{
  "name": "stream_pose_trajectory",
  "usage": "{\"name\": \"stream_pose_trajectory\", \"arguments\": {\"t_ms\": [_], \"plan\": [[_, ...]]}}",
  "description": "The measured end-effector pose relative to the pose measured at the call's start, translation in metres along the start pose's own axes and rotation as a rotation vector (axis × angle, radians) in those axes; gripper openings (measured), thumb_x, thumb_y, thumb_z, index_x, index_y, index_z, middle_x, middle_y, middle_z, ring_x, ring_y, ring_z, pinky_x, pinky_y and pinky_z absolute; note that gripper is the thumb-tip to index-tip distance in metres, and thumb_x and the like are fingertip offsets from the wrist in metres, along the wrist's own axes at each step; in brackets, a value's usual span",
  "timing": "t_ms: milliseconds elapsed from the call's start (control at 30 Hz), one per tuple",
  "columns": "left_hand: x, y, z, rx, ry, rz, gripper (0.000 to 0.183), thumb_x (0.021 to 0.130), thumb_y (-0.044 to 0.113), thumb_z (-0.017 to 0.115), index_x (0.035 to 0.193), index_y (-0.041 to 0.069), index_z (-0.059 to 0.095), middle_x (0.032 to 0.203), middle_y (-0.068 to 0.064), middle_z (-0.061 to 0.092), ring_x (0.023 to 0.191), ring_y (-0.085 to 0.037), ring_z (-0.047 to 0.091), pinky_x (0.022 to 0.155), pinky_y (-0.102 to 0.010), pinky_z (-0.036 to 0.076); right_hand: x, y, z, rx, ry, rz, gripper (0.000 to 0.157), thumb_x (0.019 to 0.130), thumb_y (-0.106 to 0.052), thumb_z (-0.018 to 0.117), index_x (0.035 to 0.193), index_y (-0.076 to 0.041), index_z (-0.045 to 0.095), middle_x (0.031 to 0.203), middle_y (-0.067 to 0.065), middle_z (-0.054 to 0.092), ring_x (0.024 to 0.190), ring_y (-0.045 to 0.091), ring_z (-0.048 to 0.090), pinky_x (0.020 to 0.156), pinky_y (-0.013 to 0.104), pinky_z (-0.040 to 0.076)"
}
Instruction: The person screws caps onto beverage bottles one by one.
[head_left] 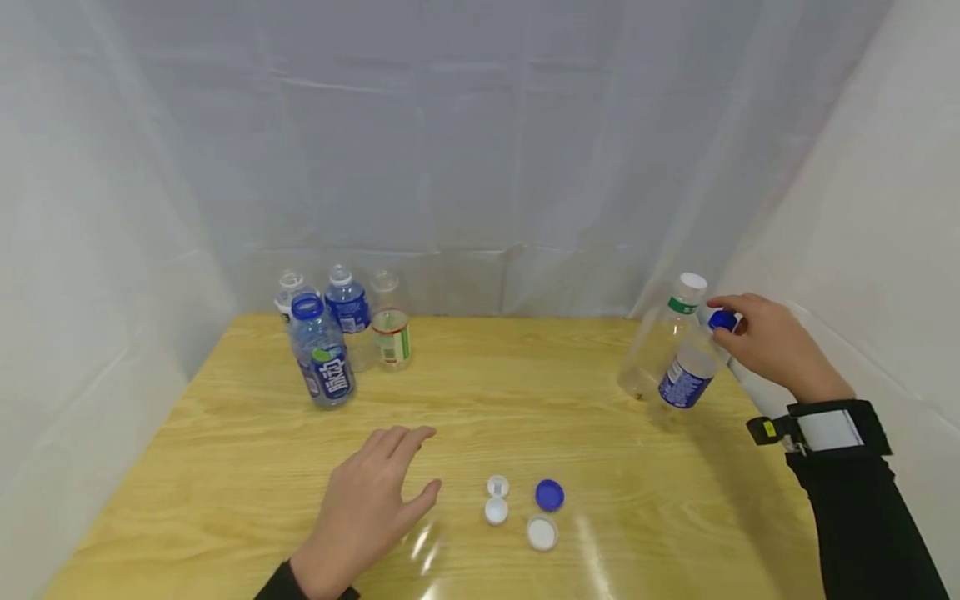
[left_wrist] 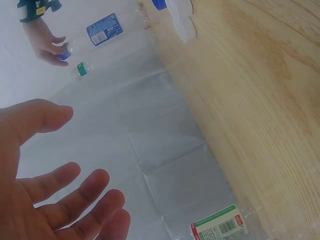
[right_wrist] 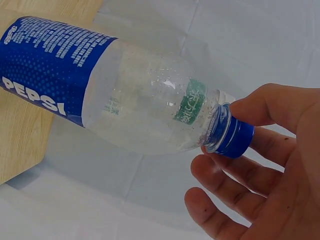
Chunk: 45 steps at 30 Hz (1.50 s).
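My right hand [head_left: 776, 346] pinches the blue cap [right_wrist: 236, 139] of a clear Pepsi bottle [right_wrist: 140, 100] at the table's right side. Behind that bottle, close to it, stands another clear bottle [head_left: 654, 350] with a white cap and a green neck band. My left hand [head_left: 367, 504] hovers over the front left of the table, fingers spread, holding nothing. Right of it lie loose caps: two white ones [head_left: 497, 510] touching, a blue cap [head_left: 550, 495] and a larger whitish cap [head_left: 542, 532].
Several uncapped bottles stand at the back left: a blue-tinted bottle [head_left: 324, 358] in front, a blue-labelled bottle [head_left: 348, 308], a green-and-white-labelled bottle [head_left: 392, 333] and one partly hidden. Pale sheeting [head_left: 465, 150] hangs behind and beside the wooden table [head_left: 480, 400].
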<state>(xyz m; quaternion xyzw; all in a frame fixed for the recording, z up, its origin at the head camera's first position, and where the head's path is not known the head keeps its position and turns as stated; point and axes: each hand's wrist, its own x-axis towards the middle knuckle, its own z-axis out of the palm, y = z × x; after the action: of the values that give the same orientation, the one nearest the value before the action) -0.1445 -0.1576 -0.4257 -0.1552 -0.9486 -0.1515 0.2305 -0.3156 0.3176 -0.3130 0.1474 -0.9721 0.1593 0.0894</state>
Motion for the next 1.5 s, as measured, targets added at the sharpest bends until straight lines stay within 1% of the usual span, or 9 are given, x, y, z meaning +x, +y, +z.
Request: {"name": "stream_pose_trajectory", "arguments": {"t_ms": [233,400,533,667,833,1033,1133,1333,1500], "plan": [[0.0,0.001,-0.001,-0.01,-0.007,-0.01,0.062,0.075,0.035,0.088,0.13,0.018,0.065,0.11,0.004,0.068,0.098,-0.014,0.065,0.072,-0.031,0.059,-0.002,0.001,-0.001,-0.013,0.002,-0.015,0.046,0.098,-0.017,0.063,0.137,0.005,0.055,0.127,0.029,0.057,0.097,0.04,0.057,0.062,0.038,0.052],[0.0,0.001,-0.001,-0.008,-0.01,-0.016,0.062,0.076,0.037,0.087,0.131,0.019,0.064,0.111,0.004,0.068,0.099,-0.013,0.065,0.072,-0.03,0.059,-0.003,0.002,-0.001,-0.019,0.017,-0.026,0.048,0.097,-0.016,0.065,0.138,0.004,0.054,0.135,0.032,0.052,0.108,0.048,0.054,0.069,0.053,0.055],[0.0,0.002,-0.001,-0.007,-0.006,-0.018,0.062,0.076,0.037,0.087,0.131,0.019,0.065,0.111,0.004,0.068,0.098,-0.013,0.065,0.071,-0.029,0.059,-0.002,0.002,-0.002,-0.018,0.03,-0.02,0.049,0.096,-0.017,0.066,0.139,0.004,0.053,0.143,0.036,0.044,0.123,0.058,0.045,0.086,0.072,0.047],[0.0,0.002,-0.002,-0.005,-0.006,-0.02,0.062,0.076,0.036,0.087,0.131,0.019,0.065,0.111,0.004,0.068,0.098,-0.013,0.065,0.071,-0.03,0.059,-0.003,-0.001,-0.002,-0.028,0.063,-0.039,0.048,0.095,-0.015,0.067,0.137,0.004,0.054,0.145,0.035,0.042,0.13,0.06,0.037,0.095,0.078,0.037],[0.0,0.003,-0.002,-0.008,-0.005,-0.019,0.062,0.076,0.036,0.087,0.13,0.018,0.065,0.11,0.004,0.068,0.098,-0.013,0.065,0.072,-0.029,0.059,-0.009,-0.013,-0.003,-0.056,0.156,-0.12,0.045,0.093,-0.009,0.067,0.135,0.004,0.057,0.144,0.031,0.044,0.13,0.055,0.037,0.096,0.074,0.039],[-0.001,0.004,-0.002,-0.007,-0.009,-0.022,0.061,0.076,0.037,0.086,0.13,0.019,0.065,0.11,0.005,0.068,0.097,-0.011,0.064,0.07,-0.027,0.058,-0.015,-0.042,-0.003,-0.027,0.238,-0.241,0.043,0.091,-0.005,0.069,0.133,0.001,0.06,0.144,0.027,0.047,0.133,0.049,0.038,0.093,0.069,0.047],[-0.001,0.004,-0.003,-0.011,-0.017,-0.027,0.06,0.077,0.038,0.086,0.131,0.02,0.065,0.11,0.006,0.068,0.096,-0.011,0.064,0.07,-0.027,0.057,-0.018,-0.058,0.0,0.003,0.254,-0.302,0.044,0.09,-0.004,0.071,0.133,0.0,0.062,0.143,0.023,0.051,0.133,0.044,0.042,0.091,0.064,0.05],[-0.001,0.005,-0.004,-0.021,-0.022,-0.033,0.06,0.077,0.037,0.087,0.129,0.019,0.066,0.108,0.006,0.068,0.094,-0.01,0.063,0.069,-0.026,0.056,-0.023,-0.083,0.012,0.022,0.266,-0.445,0.045,0.087,0.0,0.075,0.13,-0.001,0.064,0.134,0.02,0.059,0.128,0.041,0.051,0.095,0.06,0.049],[-0.002,0.005,-0.004,-0.023,-0.034,-0.041,0.059,0.077,0.037,0.086,0.129,0.019,0.066,0.106,0.006,0.068,0.093,-0.009,0.063,0.068,-0.026,0.056,-0.026,-0.096,0.025,0.028,0.26,-0.513,0.044,0.087,-0.003,0.075,0.13,-0.002,0.065,0.131,0.015,0.064,0.119,0.033,0.061,0.084,0.049,0.057]]}}
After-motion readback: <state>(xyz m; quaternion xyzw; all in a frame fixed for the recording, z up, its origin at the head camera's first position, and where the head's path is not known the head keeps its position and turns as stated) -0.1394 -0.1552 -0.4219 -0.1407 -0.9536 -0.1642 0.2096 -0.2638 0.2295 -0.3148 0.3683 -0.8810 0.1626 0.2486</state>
